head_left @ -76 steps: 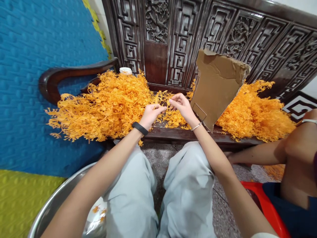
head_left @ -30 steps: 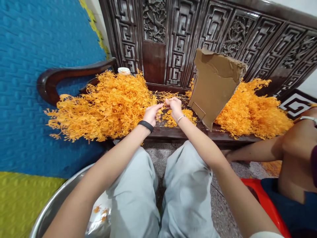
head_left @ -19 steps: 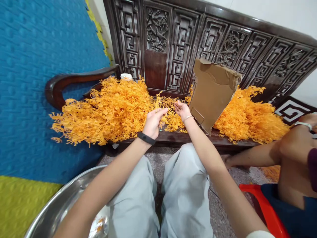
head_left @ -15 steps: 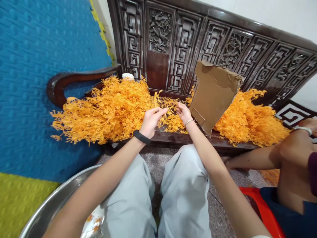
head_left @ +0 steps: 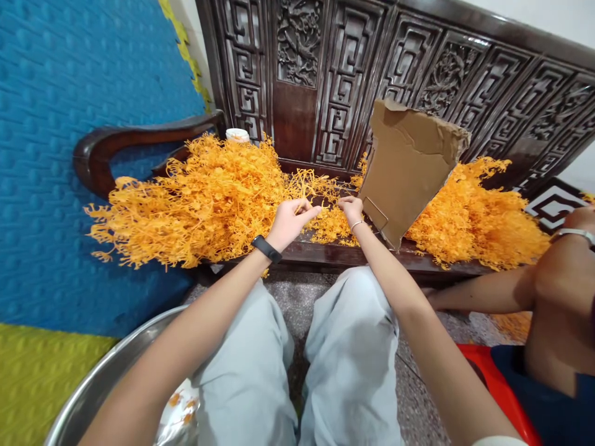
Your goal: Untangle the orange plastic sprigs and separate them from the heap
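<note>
Our left hand (head_left: 292, 222) pinches a strand (head_left: 300, 208), our curled right hand (head_left: 351, 210) hides any hold, so we should work it gently.

Blue foam mat (head_left: 93, 93) to your L, dk carved bench back (head_left: 292, 124) straight ahead, red seat (head_left: 501, 391) lower R.

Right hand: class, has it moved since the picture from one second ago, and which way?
Yes. The right hand has moved rightward, nearer the cardboard sheet, which keeps its place on the bench.
</note>
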The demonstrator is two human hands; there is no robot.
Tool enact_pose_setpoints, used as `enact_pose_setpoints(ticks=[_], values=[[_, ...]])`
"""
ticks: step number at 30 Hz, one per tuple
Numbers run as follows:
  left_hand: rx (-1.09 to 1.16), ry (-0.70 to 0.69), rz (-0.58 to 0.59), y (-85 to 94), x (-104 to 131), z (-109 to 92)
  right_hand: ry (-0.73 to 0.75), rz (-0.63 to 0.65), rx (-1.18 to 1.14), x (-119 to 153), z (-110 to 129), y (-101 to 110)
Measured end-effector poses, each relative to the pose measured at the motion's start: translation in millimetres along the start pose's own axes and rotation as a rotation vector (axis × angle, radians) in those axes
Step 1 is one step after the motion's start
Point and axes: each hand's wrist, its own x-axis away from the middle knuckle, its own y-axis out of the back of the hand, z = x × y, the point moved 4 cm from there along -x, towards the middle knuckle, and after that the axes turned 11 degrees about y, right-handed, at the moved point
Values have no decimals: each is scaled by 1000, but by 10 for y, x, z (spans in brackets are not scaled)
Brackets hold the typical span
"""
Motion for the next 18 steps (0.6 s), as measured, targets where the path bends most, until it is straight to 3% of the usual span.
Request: enact_pose_setpoints(ticks=[8,18], values=[[101,84,10,22,-45,30,92,55,312,3,-60,116],[134,140,-11,36,-31,15,147,70,279,-11,-94,205]])
